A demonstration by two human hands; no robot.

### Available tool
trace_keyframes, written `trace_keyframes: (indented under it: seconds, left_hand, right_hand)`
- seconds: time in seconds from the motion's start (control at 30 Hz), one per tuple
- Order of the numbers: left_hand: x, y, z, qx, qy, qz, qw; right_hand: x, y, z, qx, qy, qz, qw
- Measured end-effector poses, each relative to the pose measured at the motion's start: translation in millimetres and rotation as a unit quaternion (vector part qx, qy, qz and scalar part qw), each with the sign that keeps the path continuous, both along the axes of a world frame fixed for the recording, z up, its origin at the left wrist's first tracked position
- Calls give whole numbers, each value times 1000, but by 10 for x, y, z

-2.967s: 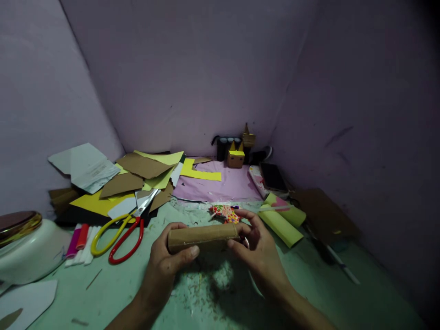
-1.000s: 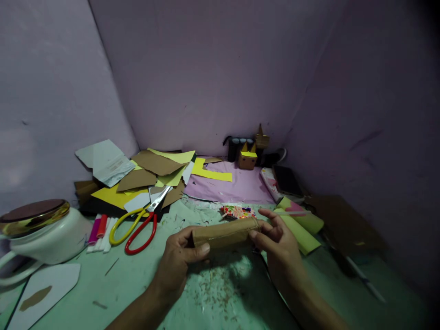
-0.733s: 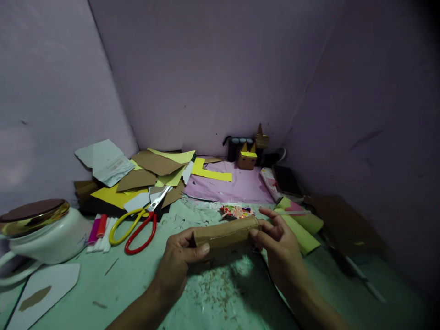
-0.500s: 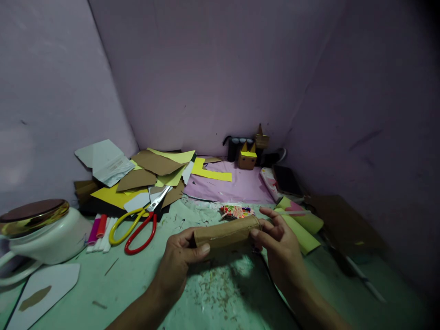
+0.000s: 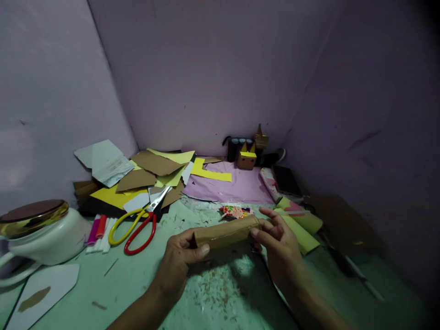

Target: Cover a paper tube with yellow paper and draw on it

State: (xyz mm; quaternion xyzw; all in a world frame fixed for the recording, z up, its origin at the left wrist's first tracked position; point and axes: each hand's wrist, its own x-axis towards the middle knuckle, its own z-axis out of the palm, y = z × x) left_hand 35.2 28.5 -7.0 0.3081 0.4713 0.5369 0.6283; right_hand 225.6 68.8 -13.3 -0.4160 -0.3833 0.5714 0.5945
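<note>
Brown cardboard forms the long, narrow piece we hold between both hands, raised above the middle of the green tabletop, its right end a little farther from us than its left. Our left hand grips the left end, thumb laid along the near side; our right hand pinches the right end between thumb and fingers, with one finger lifted clear. Just beyond the piece we see a colourful patterned item; small scraps litter the surface below. To our left lie scissors with one yellow and one red handle, their blades reaching onto a heap of paper and card. Beside them are capped markers, then a white pot. Rolled yellow-green paper lies near our right hand.
</note>
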Motion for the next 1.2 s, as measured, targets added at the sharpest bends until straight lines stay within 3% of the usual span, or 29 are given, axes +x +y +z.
trace_keyframes:
  seconds: [1.2]
  left_hand:
    - [-95,39,-20,23,-10,5,1000]
  right_hand:
    - [8,20,37,25,51,-9,998]
